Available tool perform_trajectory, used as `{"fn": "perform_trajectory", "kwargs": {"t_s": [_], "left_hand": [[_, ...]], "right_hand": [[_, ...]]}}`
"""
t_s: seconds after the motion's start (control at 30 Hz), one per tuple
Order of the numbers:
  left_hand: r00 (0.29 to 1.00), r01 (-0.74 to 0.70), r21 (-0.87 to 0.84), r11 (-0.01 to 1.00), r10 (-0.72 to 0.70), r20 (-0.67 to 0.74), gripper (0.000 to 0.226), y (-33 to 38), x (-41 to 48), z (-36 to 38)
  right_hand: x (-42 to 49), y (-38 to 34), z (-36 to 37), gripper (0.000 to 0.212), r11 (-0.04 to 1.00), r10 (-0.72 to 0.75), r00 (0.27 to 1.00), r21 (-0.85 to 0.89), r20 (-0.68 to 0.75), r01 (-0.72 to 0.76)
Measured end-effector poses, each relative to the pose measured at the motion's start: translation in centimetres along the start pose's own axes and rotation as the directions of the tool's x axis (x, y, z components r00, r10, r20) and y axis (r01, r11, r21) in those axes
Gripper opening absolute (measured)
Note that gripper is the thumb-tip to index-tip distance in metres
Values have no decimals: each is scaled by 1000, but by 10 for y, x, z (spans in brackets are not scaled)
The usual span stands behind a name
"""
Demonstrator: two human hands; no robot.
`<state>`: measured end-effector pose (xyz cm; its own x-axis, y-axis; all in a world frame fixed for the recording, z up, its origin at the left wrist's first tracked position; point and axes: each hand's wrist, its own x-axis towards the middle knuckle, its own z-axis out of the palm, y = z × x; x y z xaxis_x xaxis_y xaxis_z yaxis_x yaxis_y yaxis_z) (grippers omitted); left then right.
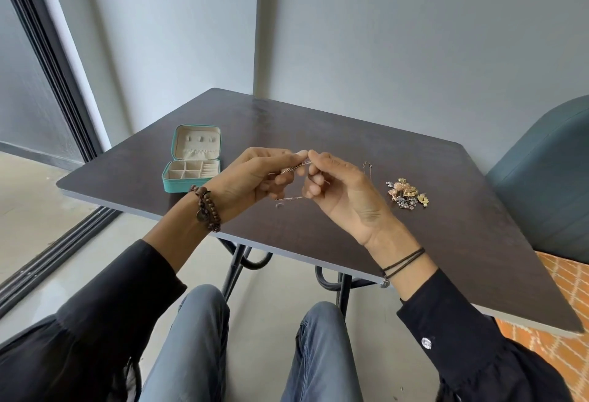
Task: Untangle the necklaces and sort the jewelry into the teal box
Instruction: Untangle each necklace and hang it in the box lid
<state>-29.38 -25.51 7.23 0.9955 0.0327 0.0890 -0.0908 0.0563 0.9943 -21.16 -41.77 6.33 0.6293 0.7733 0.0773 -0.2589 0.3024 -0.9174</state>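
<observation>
Above the middle of the dark table (318, 236), my left hand (251, 180) and my right hand (338, 191) pinch a thin necklace chain (294, 168) between their fingertips. A loose end of the chain (288, 199) hangs below the hands, just over the tabletop. The teal box (191, 162) stands open at the left of the table, its beige compartments showing nothing in them. A heap of gold and silver jewelry (406, 195) lies to the right of my right hand. Another thin chain (367, 168) lies between that heap and my hand.
A teal upholstered chair (541, 184) stands at the table's right side. A grey wall rises close behind the table, and a sliding door frame (47, 60) runs along the left. My knees are under the table's near edge.
</observation>
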Motion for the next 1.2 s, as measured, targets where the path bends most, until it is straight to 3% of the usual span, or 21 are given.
{"fn": "perform_trajectory", "kwargs": {"t_s": [0.1,0.23,0.43,0.63,0.8,0.97,1.2], "left_hand": [[1000,-2,-47,999,2,-4,26,-1,0,-2],[1000,-15,-111,994,14,-3,28,-2,-1,-8],[1000,19,-78,997,-19,-7,29,-4,-6,-16],[995,57,-120,991,-65,-69,28,-4,-4,-22],[995,47,-31,998,-49,-82,32,-6,-3,-24],[993,40,63,997,-33,-114,32,-14,-3,-38],[949,1,159,987,49,-311,43,-15,-8,-64]], "right_hand": [[3,2,3,26,999,40,999,5,4,-40],[6,0,10,22,979,70,996,-198,48,-59],[7,0,12,20,923,13,999,-386,44,5],[7,8,10,36,858,-69,997,-509,29,74],[7,8,11,32,703,-119,984,-688,136,180],[23,15,14,31,701,-109,978,-683,180,204],[61,26,33,32,722,-106,981,-666,160,186]]}}
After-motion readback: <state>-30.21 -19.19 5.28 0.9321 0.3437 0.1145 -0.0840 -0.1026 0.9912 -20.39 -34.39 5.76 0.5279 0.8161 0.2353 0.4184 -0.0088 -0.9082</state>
